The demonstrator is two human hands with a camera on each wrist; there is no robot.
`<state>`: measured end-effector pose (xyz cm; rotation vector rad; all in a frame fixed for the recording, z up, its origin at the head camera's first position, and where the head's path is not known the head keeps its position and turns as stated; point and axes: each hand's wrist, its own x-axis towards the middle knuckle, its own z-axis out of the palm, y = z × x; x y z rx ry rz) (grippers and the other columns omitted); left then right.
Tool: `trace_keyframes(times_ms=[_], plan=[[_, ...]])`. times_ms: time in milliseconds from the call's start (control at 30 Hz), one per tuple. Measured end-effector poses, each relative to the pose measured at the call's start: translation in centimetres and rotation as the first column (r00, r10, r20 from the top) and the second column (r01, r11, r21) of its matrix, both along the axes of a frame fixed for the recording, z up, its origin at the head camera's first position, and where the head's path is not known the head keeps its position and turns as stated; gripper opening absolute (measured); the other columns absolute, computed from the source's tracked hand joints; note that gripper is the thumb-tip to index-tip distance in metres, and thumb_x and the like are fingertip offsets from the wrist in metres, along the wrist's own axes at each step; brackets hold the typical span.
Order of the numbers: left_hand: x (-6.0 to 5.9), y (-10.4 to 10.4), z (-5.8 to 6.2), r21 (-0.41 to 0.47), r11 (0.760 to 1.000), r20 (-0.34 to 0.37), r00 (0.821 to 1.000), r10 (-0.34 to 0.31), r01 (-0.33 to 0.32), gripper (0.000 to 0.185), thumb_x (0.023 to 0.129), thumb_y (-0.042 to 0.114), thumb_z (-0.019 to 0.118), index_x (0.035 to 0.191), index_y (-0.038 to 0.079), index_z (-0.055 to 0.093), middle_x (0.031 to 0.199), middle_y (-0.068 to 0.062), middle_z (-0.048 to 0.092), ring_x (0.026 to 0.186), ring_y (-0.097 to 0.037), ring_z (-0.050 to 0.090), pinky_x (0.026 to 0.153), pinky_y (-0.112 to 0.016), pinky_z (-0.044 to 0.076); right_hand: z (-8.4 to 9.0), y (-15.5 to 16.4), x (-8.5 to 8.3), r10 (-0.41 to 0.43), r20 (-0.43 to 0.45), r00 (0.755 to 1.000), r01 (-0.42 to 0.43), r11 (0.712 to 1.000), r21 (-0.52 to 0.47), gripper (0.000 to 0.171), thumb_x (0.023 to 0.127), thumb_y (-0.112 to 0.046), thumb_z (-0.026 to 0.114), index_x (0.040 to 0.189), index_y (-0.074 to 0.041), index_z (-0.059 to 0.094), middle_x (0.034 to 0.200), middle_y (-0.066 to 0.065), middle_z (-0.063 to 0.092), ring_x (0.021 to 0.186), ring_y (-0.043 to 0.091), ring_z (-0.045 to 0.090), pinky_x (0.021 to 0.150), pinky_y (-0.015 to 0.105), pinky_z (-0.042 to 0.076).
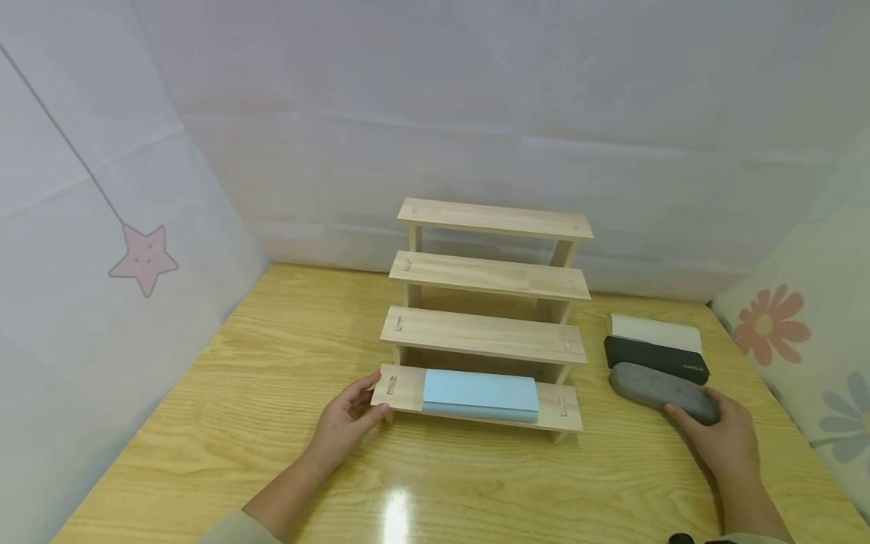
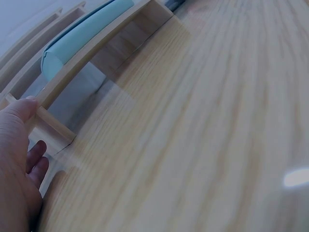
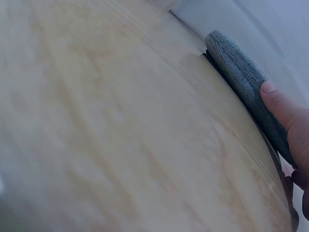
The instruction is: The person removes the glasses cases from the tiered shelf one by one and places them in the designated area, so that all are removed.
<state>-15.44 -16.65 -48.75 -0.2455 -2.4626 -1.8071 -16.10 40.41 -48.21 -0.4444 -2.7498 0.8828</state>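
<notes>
A stepped wooden display rack [image 1: 482,333] with several tiers stands on the table. My left hand [image 1: 345,425] holds the left end of its lowest tier, thumb at the front edge and fingers at the back; the left wrist view shows the thumb [image 2: 23,108] on the wood. On that tier lies a light blue glasses case [image 1: 481,391]. To the right of the rack, my right hand [image 1: 729,437] grips one end of a grey, fabric-covered glasses case [image 1: 655,387]. In the right wrist view this grey case [image 3: 246,79] lies low over the table, the thumb along its near side.
Just behind the grey case lie a black glasses case [image 1: 652,358] and a cream one [image 1: 655,331]. The wood-grain table [image 1: 224,423] meets pale cloth walls at the back and both sides. A small dark object [image 1: 681,539] shows at the bottom edge, near the right wrist.
</notes>
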Motion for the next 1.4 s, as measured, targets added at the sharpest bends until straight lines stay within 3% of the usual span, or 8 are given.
trace_keyframes(times_ms=[433, 667, 1133, 1400], plan=[[0.0, 0.0, 0.1, -0.008, 1.000, 0.010, 1.000, 0.014, -0.014, 0.055, 0.090, 0.024, 0.072, 0.140, 0.012, 0.052, 0.146, -0.009, 0.052, 0.117, -0.025, 0.060, 0.101, -0.038, 0.049, 0.7, -0.3, -0.5, -0.052, 0.101, 0.994, 0.061, 0.995, -0.084, 0.099, 0.090, -0.054, 0.063, 0.152, 0.009, 0.018, 0.151, 0.039, 0.023, 0.139, 0.057, 0.021, 0.111, 0.066, 0.022], [0.0, 0.0, 0.1, 0.000, 1.000, 0.011, 1.000, 0.004, -0.004, 0.056, 0.090, 0.024, 0.072, 0.141, 0.011, 0.051, 0.146, -0.009, 0.052, 0.117, -0.026, 0.061, 0.101, -0.038, 0.049, 0.3, 0.0, -1.2, -0.050, 0.102, 0.994, 0.059, 0.995, -0.085, 0.101, 0.090, -0.056, 0.063, 0.152, 0.009, 0.017, 0.153, 0.039, 0.021, 0.139, 0.057, 0.020, 0.111, 0.066, 0.022], [0.0, 0.0, 0.0, -0.005, 1.000, -0.008, 1.000, 0.001, -0.001, 0.054, 0.091, 0.023, 0.071, 0.141, 0.011, 0.052, 0.146, -0.008, 0.052, 0.113, -0.012, 0.061, 0.099, -0.032, 0.050, 0.3, 0.6, -2.5, -0.039, 0.098, 0.994, 0.047, 0.996, -0.080, 0.101, 0.090, -0.057, 0.060, 0.153, 0.006, 0.014, 0.154, 0.037, 0.019, 0.140, 0.056, 0.020, 0.111, 0.067, 0.022], [0.0, 0.0, 0.0, -0.008, 1.000, -0.014, 1.000, -0.006, 0.006, 0.055, 0.091, 0.024, 0.070, 0.141, 0.011, 0.052, 0.147, -0.008, 0.051, 0.117, -0.019, 0.061, 0.098, -0.029, 0.050, 0.1, 0.9, -3.0, -0.031, 0.080, 0.996, 0.037, 0.997, -0.070, 0.099, 0.091, -0.056, 0.060, 0.153, 0.007, 0.015, 0.153, 0.038, 0.020, 0.139, 0.057, 0.020, 0.110, 0.068, 0.022]])
